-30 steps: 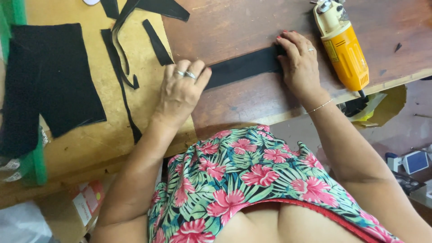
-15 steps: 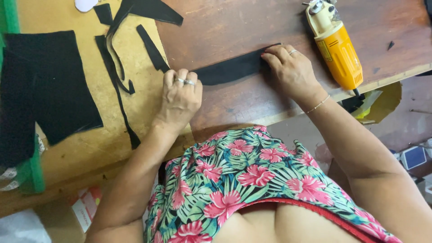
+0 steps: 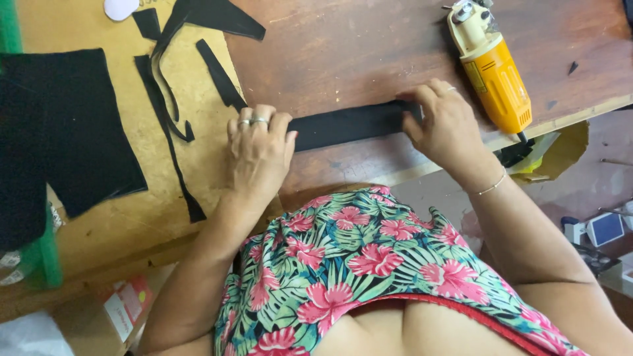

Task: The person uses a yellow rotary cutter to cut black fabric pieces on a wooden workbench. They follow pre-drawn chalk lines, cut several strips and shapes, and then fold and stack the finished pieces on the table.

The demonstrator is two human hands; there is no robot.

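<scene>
Nearest the camera is a floral top, pink blooms on green leaves, with both arms reaching out over the bench point(image 3: 369, 59). The left hand point(image 3: 258, 148) lies palm down, fingers together and rings showing, pressing one end of a black strip point(image 3: 346, 125). The right hand point(image 3: 445, 122) pins the other end, fingers curled over the strip's edge, thumb along its near side. Neither hand is clenched; both bear flat on the cloth. The strip lies stretched between them, on the dark wood close to the bench's near edge.

The work looks to be at the smoothing or aligning stage: the strip is held taut and straight. Any further move would call for even pressure at both ends so the band does not twist or creep.

The strip seems soft, matte and narrow, with straight cut edges. Beyond the left hand, a tan board point(image 3: 119, 211) carries black offcuts point(image 3: 165, 112) and a larger black panel point(image 3: 72, 125). Farther right lies a yellow cutter point(image 3: 493, 76), hard and glossy.
</scene>
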